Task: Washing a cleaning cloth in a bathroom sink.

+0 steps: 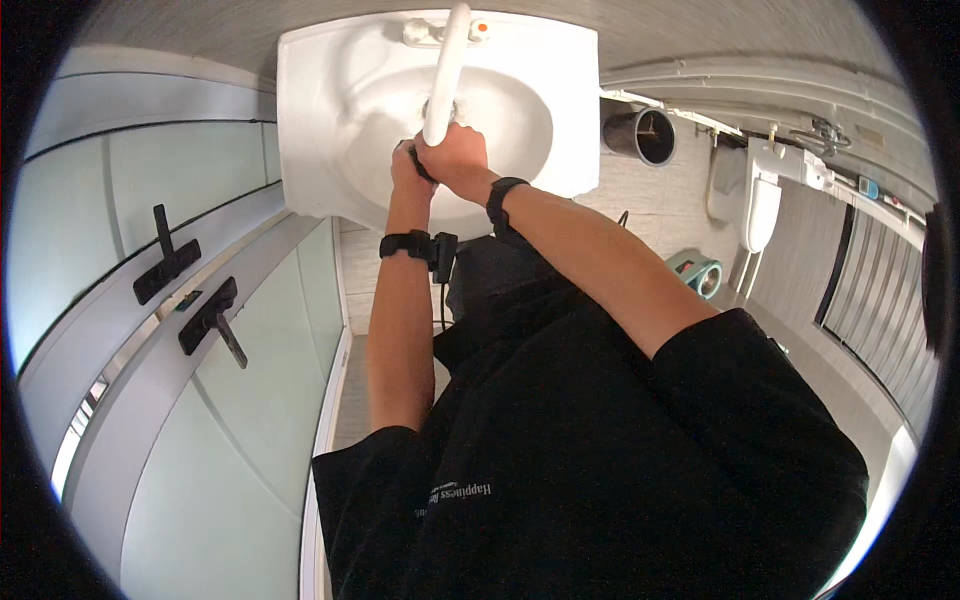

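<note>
Both of my hands are close together over a white washbasin (515, 150), under its white spout (447, 80). My left hand (410, 178) is closed, and a small black thing (421, 167) shows at its thumb side. Pressed against it, my right hand (456, 158) is also closed, its fingers curled round toward the same black thing. Its kind I cannot make out, since the hands cover most of it. The spout's end hides part of the right hand. A black band sits on each of my wrists.
Left of me are frosted panels with two black handles (212, 318). A dark round bin (640, 137) stands right of the basin, near white wall pipes. Further right are a white fixture (762, 205) and a green-and-white object (695, 272) on the floor. Tap knobs (480, 29) flank the spout.
</note>
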A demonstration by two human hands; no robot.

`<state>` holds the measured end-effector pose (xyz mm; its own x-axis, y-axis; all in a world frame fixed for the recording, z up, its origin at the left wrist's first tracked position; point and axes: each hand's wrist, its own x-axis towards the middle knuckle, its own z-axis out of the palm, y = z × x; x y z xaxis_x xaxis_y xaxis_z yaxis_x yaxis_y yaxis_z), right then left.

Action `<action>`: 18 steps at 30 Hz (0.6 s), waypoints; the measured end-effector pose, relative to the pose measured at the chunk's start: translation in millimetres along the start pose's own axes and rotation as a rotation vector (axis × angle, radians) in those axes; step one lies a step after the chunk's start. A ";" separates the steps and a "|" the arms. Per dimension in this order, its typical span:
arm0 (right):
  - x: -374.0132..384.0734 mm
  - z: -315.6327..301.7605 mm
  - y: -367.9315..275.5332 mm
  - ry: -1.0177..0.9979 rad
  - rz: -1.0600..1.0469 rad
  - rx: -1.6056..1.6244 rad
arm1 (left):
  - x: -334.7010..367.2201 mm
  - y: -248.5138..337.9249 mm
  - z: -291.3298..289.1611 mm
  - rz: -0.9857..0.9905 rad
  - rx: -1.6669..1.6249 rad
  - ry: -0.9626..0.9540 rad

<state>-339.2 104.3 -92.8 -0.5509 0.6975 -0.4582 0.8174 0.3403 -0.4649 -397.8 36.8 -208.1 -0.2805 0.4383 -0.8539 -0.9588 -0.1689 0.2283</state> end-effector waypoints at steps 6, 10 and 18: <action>4.4 -9.6 10.9 -0.016 -0.241 -0.063 | -20.5 -5.8 15.3 -0.179 -0.020 -0.131; 11.2 -4.3 17.3 -0.029 -0.384 -0.242 | -13.0 -4.5 15.4 -0.164 0.015 -0.098; 23.4 -16.4 52.4 -0.105 -0.478 -0.359 | -35.7 7.5 29.1 0.206 0.143 -0.248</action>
<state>-306.5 148.8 -115.4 -0.8700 0.3548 -0.3423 0.4706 0.8047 -0.3619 -396.3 45.6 -162.3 -0.4544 0.6115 -0.6478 -0.8725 -0.1589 0.4621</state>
